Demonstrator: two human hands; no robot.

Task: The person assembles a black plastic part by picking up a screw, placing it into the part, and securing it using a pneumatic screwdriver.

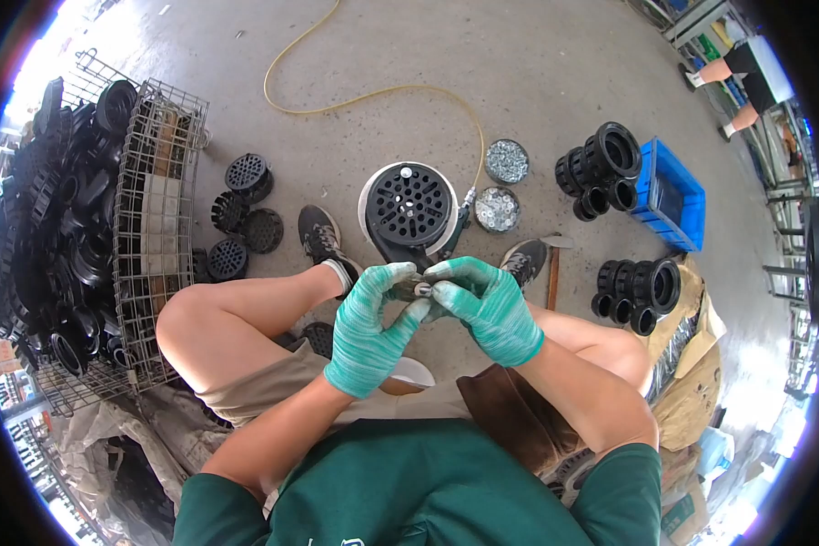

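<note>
My left hand [370,326] and my right hand [490,314], both in green and white knit gloves, meet above my lap. Fingers and thumbs of both pinch a small metal piece [422,289] with a round, bolt-like end; the gloves hide the rest, so its exact kind is unclear. Just beyond the hands a round black perforated grate [412,202] lies on a round white support [366,207]. A dark air tool [461,218] rests at the right side of the support, with a yellow hose [382,93] running from it across the floor.
Two round tins hold silvery screws [507,162] and washers [498,210]. A hammer [553,273] lies by my right foot. Black ring fittings [601,164] stand near a blue crate [669,193]. At left are loose grates [248,175] and a wire cage [159,200] of black parts. Someone's legs [728,73] show far right.
</note>
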